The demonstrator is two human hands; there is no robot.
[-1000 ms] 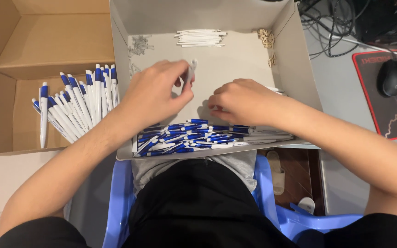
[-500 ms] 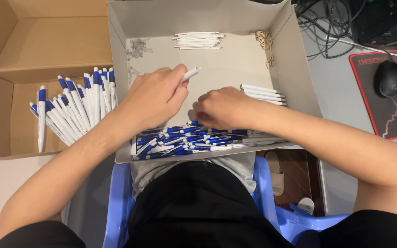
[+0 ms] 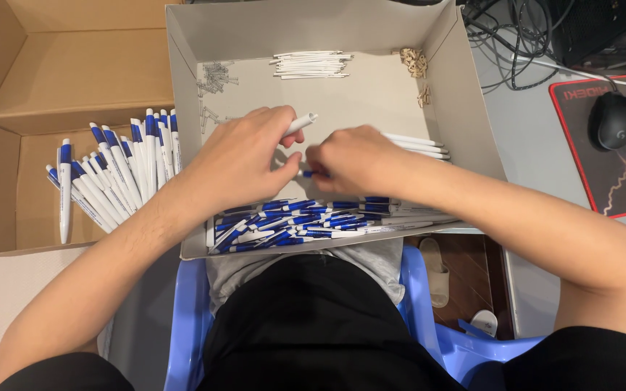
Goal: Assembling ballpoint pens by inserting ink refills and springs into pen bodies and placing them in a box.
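- My left hand (image 3: 237, 159) pinches a white pen barrel (image 3: 300, 124), whose tip pokes out toward 1 o'clock above the knuckles.
- My right hand (image 3: 353, 159) is closed, its fingertips pinching a small blue pen part (image 3: 307, 174) just beside the left thumb; the two hands nearly touch.
- Both hands work over the grey cardboard tray (image 3: 458, 108) resting across my lap.
- At 6 o'clock from the hands, a heap of blue pen pieces (image 3: 306, 217) lies along the tray's near wall.
- At 3 o'clock, a few white barrels (image 3: 418, 145) stick out from behind the right hand (partly hidden by it).
- At 12 o'clock, a bundle of thin white refills (image 3: 311, 64) sits by the far wall; tiny springs (image 3: 215, 76) lie at 11 o'clock, and small tan bits (image 3: 414, 61) at 1 o'clock.
- At 9 o'clock, an open brown box (image 3: 9, 87) holds finished blue-and-white pens (image 3: 110, 177) fanned out.
- Far at 3 o'clock on the bench, a black mouse (image 3: 614, 119) rests on a red-edged mouse pad (image 3: 624, 181), with tangled cables (image 3: 516, 36) above.
- A blue plastic chair (image 3: 190, 318) shows beneath me.
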